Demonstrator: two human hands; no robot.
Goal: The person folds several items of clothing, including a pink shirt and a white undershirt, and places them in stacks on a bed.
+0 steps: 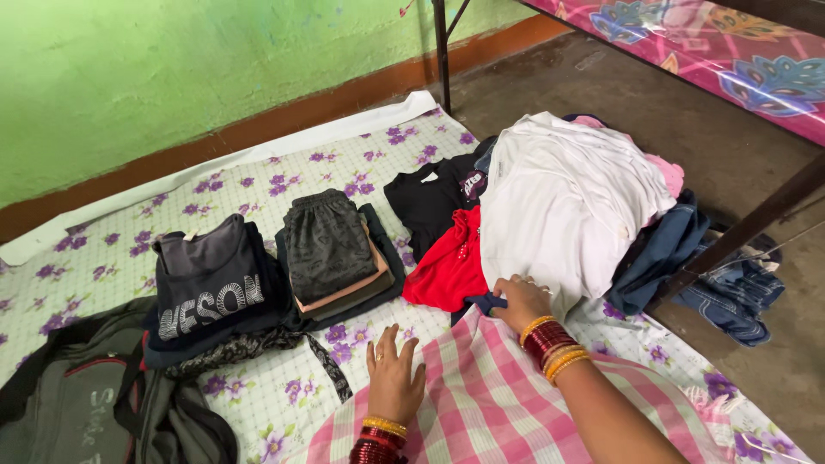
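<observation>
My left hand (394, 375) rests flat, fingers spread, on the pink checked cloth (490, 404) in front of me; my right hand (519, 302) seems to pinch its far edge, beside the unsorted clothes heap (559, 206); bare floral sheet (266, 391) lies leftward, before the folded stacks (331, 249).

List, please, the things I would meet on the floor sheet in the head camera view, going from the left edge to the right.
Grey bag → dark folded stack → second folded stack → red garment → white garment → blue jeans.
</observation>
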